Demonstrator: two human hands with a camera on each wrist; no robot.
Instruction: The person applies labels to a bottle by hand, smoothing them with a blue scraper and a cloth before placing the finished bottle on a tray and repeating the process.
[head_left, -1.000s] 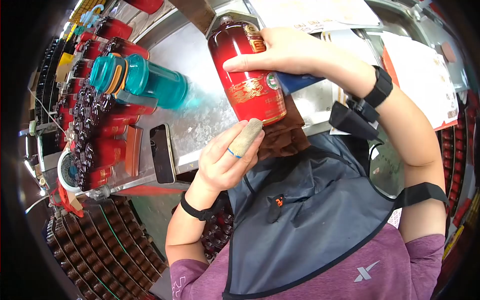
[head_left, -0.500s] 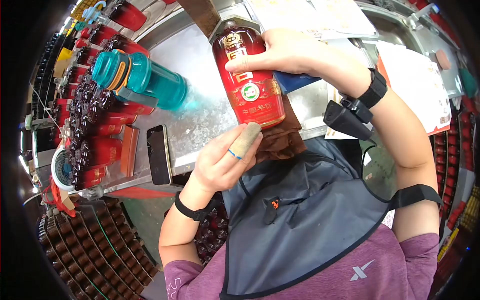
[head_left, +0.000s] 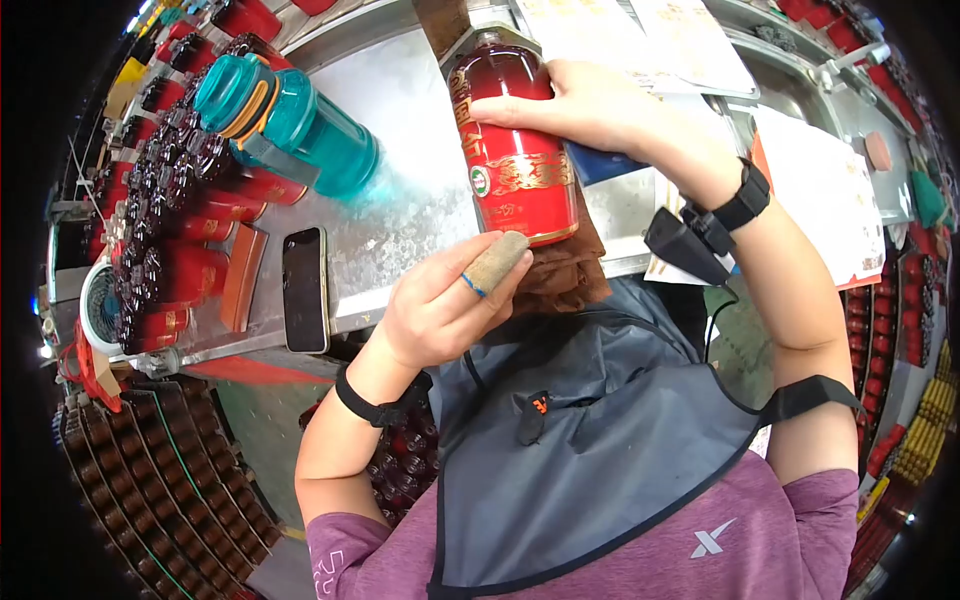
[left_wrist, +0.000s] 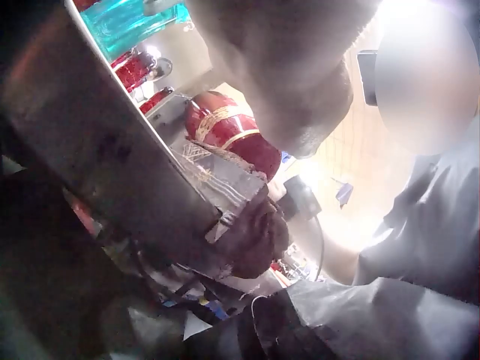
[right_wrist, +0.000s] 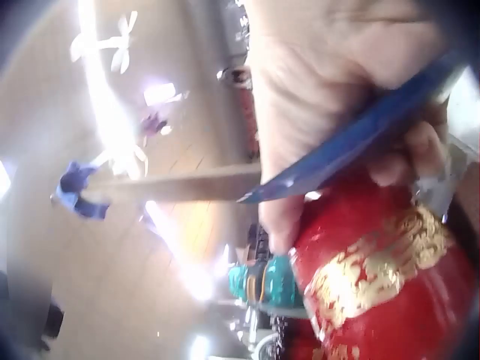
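A red glass bottle (head_left: 520, 185) with gold lettering, a gold pattern band and a round green seal lies in front of me, its neck pointing away. My right hand (head_left: 590, 105) grips it near the shoulder, thumb across the front. A flat blue piece (right_wrist: 352, 139) runs between this hand's palm and fingers. At the bottle's base, my left hand (head_left: 440, 300) has its fingers curled, one wearing a beige finger cot (head_left: 495, 265); the fingertips hold the lower edge. The left wrist view is dark, though the bottle (left_wrist: 225, 124) shows there.
Brown cloth (head_left: 570, 275) lies under the bottle base. To the left stand a teal drinking bottle (head_left: 335, 145), a phone (head_left: 305, 290) and a brown block (head_left: 243, 278) beside several red bottles (head_left: 195, 270). Printed sheets (head_left: 810, 190) lie to the right.
The red bottle has turned about its long axis; its green seal has moved from the right edge to the left edge. Both hands keep their places on it while the head view shifts slightly.
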